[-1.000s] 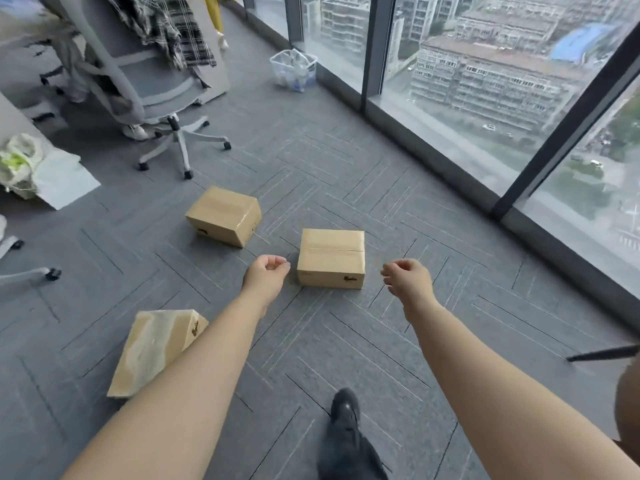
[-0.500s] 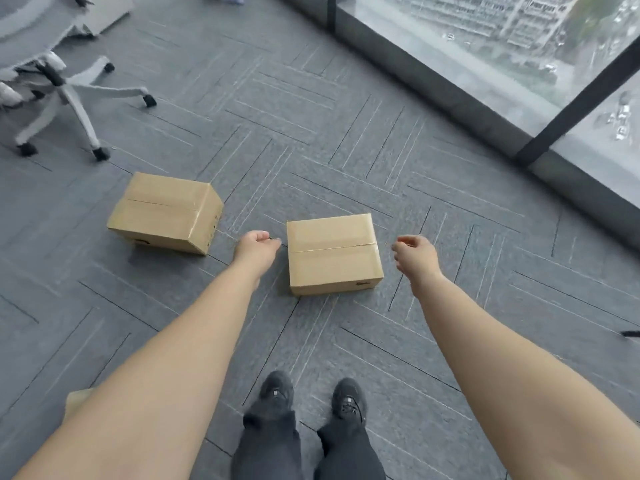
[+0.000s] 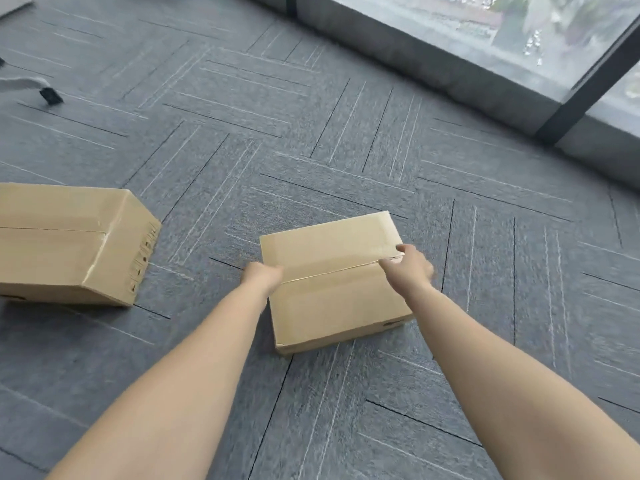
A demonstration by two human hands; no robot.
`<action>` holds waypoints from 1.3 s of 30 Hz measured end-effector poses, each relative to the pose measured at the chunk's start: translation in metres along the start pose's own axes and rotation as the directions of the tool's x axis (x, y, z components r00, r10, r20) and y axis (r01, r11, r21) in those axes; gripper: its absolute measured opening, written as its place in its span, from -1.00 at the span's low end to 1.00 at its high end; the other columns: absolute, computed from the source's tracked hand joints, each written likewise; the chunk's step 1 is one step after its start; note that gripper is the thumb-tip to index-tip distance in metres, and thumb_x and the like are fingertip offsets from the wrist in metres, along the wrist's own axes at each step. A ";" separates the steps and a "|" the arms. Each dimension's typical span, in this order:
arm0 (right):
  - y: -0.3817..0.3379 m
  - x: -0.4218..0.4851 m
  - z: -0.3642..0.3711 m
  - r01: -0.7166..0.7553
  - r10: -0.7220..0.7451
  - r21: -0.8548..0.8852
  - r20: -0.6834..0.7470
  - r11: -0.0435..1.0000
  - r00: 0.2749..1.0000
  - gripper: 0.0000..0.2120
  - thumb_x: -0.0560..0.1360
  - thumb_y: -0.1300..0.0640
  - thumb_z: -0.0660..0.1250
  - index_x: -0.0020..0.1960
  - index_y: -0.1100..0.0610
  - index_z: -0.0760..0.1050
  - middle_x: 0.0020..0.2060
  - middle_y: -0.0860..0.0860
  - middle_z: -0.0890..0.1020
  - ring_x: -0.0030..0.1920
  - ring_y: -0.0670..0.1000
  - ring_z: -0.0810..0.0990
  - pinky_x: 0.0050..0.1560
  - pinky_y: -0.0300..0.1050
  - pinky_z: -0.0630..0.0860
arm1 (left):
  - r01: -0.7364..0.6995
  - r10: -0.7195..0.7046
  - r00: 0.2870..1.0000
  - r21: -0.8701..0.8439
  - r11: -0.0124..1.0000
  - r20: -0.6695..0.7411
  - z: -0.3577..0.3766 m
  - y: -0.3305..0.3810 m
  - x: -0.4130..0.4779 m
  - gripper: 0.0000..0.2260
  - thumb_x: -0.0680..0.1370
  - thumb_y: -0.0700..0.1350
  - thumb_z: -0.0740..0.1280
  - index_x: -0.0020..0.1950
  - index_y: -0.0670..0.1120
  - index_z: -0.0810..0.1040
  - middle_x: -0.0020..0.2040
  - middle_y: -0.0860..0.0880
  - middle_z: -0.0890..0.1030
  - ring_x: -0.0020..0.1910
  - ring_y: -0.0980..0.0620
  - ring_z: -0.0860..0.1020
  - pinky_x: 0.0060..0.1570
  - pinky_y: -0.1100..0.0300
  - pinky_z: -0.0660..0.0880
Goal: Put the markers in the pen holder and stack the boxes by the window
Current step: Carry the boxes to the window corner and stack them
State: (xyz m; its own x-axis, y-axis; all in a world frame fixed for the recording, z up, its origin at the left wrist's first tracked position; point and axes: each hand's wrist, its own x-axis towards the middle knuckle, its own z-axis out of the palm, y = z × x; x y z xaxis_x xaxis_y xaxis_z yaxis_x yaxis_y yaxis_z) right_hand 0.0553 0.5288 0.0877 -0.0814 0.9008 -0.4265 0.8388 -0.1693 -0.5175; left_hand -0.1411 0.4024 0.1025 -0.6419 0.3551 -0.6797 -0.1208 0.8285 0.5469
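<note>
A taped cardboard box (image 3: pixel 334 299) lies flat on the grey carpet in the middle of the view. My left hand (image 3: pixel 262 276) presses against its left side with the fingers curled at the edge. My right hand (image 3: pixel 408 269) is on its right edge, thumb on the top by the tape seam, fingers down the side. The box rests on the floor between both hands. A second, larger cardboard box (image 3: pixel 65 244) lies at the left, apart from the first. No markers or pen holder are in view.
The window (image 3: pixel 485 22) with a low grey sill (image 3: pixel 433 74) and a black frame post (image 3: pixel 588 88) runs across the top right. A chair leg with a caster (image 3: pixel 51 95) is at the far left. Grey carpet lies between box and sill.
I have bent closer to the floor. Both hands moved in from beside the middle box and now touch its left and right sides. The third box and my shoes have left the view.
</note>
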 end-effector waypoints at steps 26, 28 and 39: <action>-0.028 -0.103 -0.242 -0.281 0.280 0.202 0.035 0.938 0.959 -0.12 0.13 -0.33 0.47 0.28 0.17 0.44 0.29 0.16 0.48 0.29 0.24 0.45 0.26 0.15 0.45 | -0.139 0.138 0.990 0.067 0.988 0.014 -0.055 0.151 -0.188 -0.41 0.45 -0.01 0.45 0.35 -0.25 0.32 0.30 -0.23 0.49 0.25 -0.24 0.50 0.24 -0.09 0.46; -0.037 -0.140 -0.307 -0.313 0.320 0.251 0.011 0.916 0.947 -0.11 0.07 -0.35 0.44 0.25 0.15 0.46 0.27 0.14 0.50 0.27 0.23 0.47 0.25 0.15 0.46 | -0.183 0.180 0.982 0.053 0.982 0.056 -0.067 0.192 -0.248 -0.43 0.41 0.00 0.47 0.29 -0.22 0.35 0.24 -0.21 0.53 0.20 -0.23 0.53 0.21 -0.11 0.48; 0.006 -0.347 -0.549 -0.454 0.618 0.501 -0.224 0.736 0.754 -0.23 0.19 -0.31 0.48 0.23 0.15 0.48 0.23 0.15 0.52 0.22 0.24 0.51 0.19 0.12 0.50 | -0.474 0.369 0.842 0.214 0.854 0.394 -0.048 0.326 -0.516 -0.44 0.43 0.03 0.47 0.32 -0.20 0.41 0.23 -0.15 0.54 0.22 -0.21 0.51 0.22 -0.01 0.46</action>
State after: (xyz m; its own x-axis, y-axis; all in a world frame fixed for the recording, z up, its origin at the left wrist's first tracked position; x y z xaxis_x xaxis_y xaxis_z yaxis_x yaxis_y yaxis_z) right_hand 0.3840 0.4348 0.6404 0.5777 0.6641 -0.4747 0.3848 -0.7344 -0.5591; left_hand 0.1140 0.4688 0.6548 -0.2865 0.7749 -0.5634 0.3628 0.6320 0.6848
